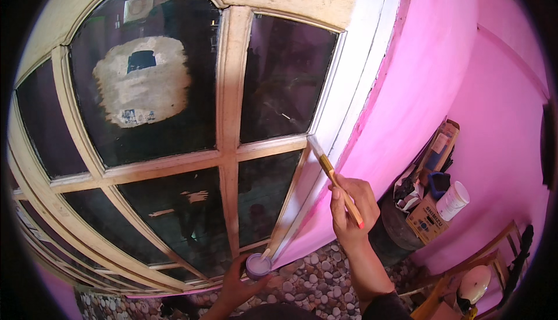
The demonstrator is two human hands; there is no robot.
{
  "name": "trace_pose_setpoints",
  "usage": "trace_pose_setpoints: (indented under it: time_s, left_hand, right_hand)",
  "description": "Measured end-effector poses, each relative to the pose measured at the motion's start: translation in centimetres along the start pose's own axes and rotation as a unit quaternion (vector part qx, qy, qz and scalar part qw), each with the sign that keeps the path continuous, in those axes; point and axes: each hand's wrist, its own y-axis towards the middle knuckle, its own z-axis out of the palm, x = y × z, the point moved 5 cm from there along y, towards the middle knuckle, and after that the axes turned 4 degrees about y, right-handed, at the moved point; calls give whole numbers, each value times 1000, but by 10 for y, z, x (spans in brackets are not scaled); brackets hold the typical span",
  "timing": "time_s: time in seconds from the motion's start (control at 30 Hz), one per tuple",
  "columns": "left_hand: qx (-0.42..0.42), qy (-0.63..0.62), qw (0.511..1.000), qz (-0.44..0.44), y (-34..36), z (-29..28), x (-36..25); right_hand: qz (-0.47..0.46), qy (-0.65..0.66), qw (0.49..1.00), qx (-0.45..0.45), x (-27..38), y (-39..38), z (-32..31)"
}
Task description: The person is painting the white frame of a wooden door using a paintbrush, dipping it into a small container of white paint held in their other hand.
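holding cup (256,276) of pale paint (259,266), left hand (237,288) curled round, right hand (356,205) clamping paintbrush (327,166)

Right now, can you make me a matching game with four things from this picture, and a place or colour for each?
1. Paintbrush
2. Small cup
3. Wall
4. Ragged patch

A. On the arched glass
B. In the left hand
C. Pink
D. In the right hand

Pairs: 1-D, 2-B, 3-C, 4-A

We record: cream door frame (233,76), 11 o'clock; pink wall (500,140), 3; yellow, red-tipped brush (329,168), 4; pebble-patterned floor (308,285), 6.
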Motion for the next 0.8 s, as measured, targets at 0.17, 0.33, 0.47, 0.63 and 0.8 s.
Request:
trace_pose_setpoints:
  time_s: [0.17, 0.33, 0.47, 0.63, 0.8]
  left_hand:
    - [-2, -4, 1000, -14, -1, 1, 0]
    - [3, 0, 1000, 1, -1, 1, 4]
    - [7, 9, 1000, 3, -1, -2, 3]
    - [5, 0, 1000, 0, -2, -4, 11]
    - [18, 26, 999, 7, 0, -5, 1]
  right_hand:
    - [14, 0, 999, -38, -3, -3, -7]
    - [-54, -23, 998, 12, 12, -5, 8]
    - [-24, 10, 1000, 6, 20, -9, 9]
    - [-15, -50, 998, -24, 18, 0, 0]
    - [-6, -57, 998, 13, 27, -1, 16]
